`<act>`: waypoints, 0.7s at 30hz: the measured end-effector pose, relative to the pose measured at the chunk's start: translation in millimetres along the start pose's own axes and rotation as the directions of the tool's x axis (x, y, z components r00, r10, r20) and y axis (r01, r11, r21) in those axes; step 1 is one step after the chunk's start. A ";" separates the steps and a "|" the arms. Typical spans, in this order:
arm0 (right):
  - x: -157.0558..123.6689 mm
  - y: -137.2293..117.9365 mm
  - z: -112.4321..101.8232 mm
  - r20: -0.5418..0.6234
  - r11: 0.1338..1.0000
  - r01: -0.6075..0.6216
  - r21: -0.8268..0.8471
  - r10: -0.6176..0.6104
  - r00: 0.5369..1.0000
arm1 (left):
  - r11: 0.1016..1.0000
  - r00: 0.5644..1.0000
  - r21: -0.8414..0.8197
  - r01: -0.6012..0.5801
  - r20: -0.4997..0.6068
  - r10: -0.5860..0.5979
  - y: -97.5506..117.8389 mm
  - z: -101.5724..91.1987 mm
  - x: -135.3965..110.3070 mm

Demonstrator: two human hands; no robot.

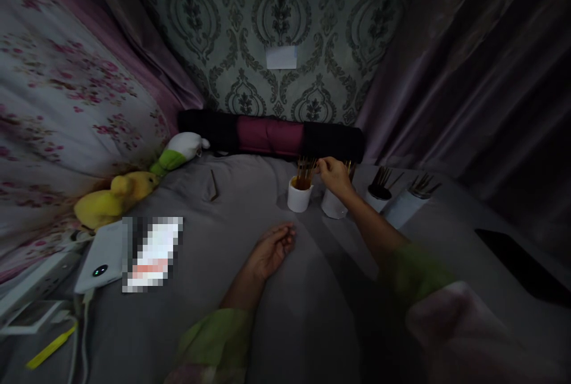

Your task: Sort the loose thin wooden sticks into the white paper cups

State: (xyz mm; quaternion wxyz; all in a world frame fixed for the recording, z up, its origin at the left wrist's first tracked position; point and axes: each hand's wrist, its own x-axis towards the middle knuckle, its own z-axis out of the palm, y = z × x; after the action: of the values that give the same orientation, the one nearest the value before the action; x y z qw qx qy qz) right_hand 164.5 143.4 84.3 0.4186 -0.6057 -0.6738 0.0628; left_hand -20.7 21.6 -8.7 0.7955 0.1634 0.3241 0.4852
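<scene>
Toward the middle of the grey cloth stands a white cup point(298, 200) with several thin brown sticks point(305, 170) upright in it. My right hand point(334, 176) reaches over from the right, its thumb and fingers pinched on a thin stick at the edge of that bunch. Below this hand, a second white cup point(333, 205) holds more sticks, partly hidden by the hand and wrist. Nearer to me, my left hand point(271, 248) rests on the cloth with its palm turned inward. Its fingers are loosely curled and apart, and I see nothing in them.
Right of my right forearm stand a white cup with a dark top point(379, 191) and a tilted white container point(408, 202), both holding sticks. A dark flat object point(521, 262) lies far right. Plush toys point(107, 197), a power bank point(100, 259) and a power strip point(40, 277) sit left.
</scene>
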 end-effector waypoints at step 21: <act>-0.9 4.8 -4.9 -0.076 0.997 -0.014 0.071 0.020 0.997 | 1.000 1.000 -0.006 0.004 0.018 -0.004 0.1 -1.5 0.6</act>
State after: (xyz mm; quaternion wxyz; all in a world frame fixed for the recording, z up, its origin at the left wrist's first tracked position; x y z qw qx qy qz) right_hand 171.2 141.7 84.1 0.4647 -0.5982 -0.6494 0.0666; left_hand -21.7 22.1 -9.9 0.7998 0.1648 0.3159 0.4830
